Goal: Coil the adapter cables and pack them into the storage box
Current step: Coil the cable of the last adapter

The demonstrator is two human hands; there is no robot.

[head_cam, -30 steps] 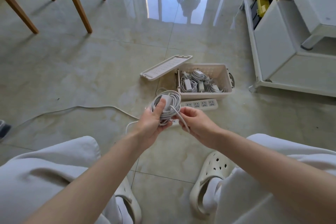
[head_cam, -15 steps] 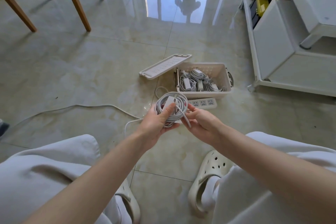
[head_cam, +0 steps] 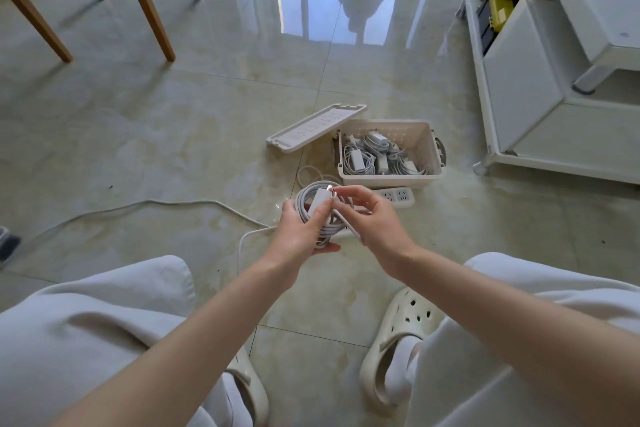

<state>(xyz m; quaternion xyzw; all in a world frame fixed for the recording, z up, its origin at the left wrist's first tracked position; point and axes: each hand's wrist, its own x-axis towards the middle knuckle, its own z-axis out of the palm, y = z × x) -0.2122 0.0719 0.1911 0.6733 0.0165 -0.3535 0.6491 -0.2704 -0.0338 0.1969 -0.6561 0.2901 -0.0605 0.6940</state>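
While the left hand (head_cam: 300, 230) gripped the coiled adapter cable (head_cam: 304, 200) above the tiled floor (head_cam: 173, 135), its thumb pressed the white adapter brick (head_cam: 320, 202) flat against the loops, and its fingers curled round beneath the bundle. The right hand (head_cam: 375, 218) met it from the other side. Thumb and forefinger were closed in a narrow pinch on the cable's free end, just at the upper end of the brick, and the other fingers were loosely bent. One strand of the cable ran down under that palm.

The coil was held in the air, near the storage box (head_cam: 435, 152) but apart from it. The box stood open on the floor beyond the hands, with several coiled adapters (head_cam: 372, 158) heaped inside, mostly toward its left wall. Its lid (head_cam: 313, 130) lay on the floor, touching or nearly touching the box's far left corner. A white power strip (head_cam: 400, 197) lay along the box's near wall, partly hidden by the right hand's fingers. A loose white cord (head_cam: 156, 204) trailed across the floor to the left.
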